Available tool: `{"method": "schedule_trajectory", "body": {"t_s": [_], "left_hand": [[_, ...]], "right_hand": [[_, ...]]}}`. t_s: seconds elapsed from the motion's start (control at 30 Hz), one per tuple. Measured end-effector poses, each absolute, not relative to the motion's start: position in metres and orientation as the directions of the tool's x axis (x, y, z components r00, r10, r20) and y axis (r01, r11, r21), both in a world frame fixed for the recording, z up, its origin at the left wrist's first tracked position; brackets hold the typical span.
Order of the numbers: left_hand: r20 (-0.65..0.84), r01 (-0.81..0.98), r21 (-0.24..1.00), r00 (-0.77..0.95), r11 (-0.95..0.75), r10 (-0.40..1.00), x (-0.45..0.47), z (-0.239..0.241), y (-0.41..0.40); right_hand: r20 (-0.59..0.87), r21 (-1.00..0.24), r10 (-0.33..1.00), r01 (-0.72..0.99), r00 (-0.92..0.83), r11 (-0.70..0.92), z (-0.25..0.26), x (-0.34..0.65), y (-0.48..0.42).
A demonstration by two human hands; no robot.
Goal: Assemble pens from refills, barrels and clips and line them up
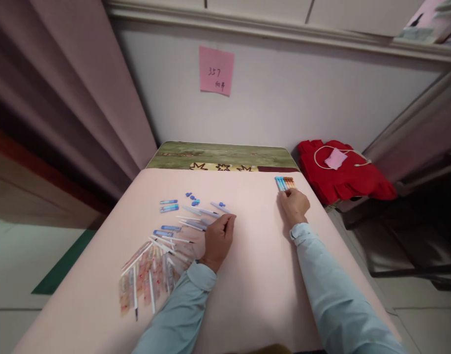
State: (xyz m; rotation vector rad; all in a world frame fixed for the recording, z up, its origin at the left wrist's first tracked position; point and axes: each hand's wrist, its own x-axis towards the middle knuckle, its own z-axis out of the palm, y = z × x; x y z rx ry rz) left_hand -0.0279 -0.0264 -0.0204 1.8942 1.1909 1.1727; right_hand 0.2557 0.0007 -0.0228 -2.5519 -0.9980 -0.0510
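Observation:
My left hand (pixel 218 238) rests on the pink table (pixel 247 275) with its fingers curled, right beside a scatter of pen parts (pixel 181 223): thin white refills, blue barrels and small blue caps (pixel 193 199). Whether it holds anything I cannot make out. My right hand (pixel 294 205) reaches to the far right of the table, fingers closed, its fingertips at a neat row of assembled pens (pixel 285 183) with blue and orange ends. Clear printed pen barrels (pixel 146 275) lie fanned out at the near left.
A red cloth bag (pixel 343 177) with a pink pouch (pixel 336 159) sits to the right of the table. A green patterned surface (pixel 221 155) lies behind the table. A pink note (pixel 216 70) hangs on the wall. Curtains hang at left.

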Motion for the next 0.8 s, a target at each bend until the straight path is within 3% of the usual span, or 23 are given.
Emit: {"method": "schedule_trajectory", "body": {"t_s": [0.23,0.33,0.4,0.5,0.63,0.73,0.8], "left_hand": [[0.341,0.379,0.834,0.217,-0.401,0.915,-0.029,-0.020,-0.031],[0.342,0.382,0.830,0.225,-0.405,0.912,-0.029,-0.020,-0.032],[0.336,0.384,0.832,0.226,-0.401,0.914,-0.029,-0.019,-0.032],[0.328,0.385,0.834,0.228,-0.394,0.917,-0.028,-0.019,-0.032],[0.321,0.398,0.831,0.230,-0.389,0.919,-0.028,-0.021,-0.033],[0.341,0.406,0.816,0.236,-0.411,0.910,-0.028,-0.018,-0.036],[0.381,0.392,0.804,0.240,-0.448,0.893,-0.026,-0.013,-0.041]], "right_hand": [[0.217,-0.234,0.688,0.722,0.692,-0.651,-0.030,0.256,0.002],[0.232,-0.245,0.691,0.729,0.685,-0.640,-0.023,0.254,-0.001],[0.256,-0.326,0.675,0.719,0.692,-0.613,-0.016,0.247,-0.007],[0.262,-0.557,0.671,0.676,0.694,-0.482,-0.008,0.218,-0.023],[0.104,-0.845,0.804,0.478,0.585,-0.239,-0.015,0.153,-0.051],[0.015,-0.907,0.875,0.375,0.484,-0.192,-0.030,0.110,-0.068],[0.077,-0.856,0.875,0.482,0.477,-0.187,-0.037,0.094,-0.074]]}}
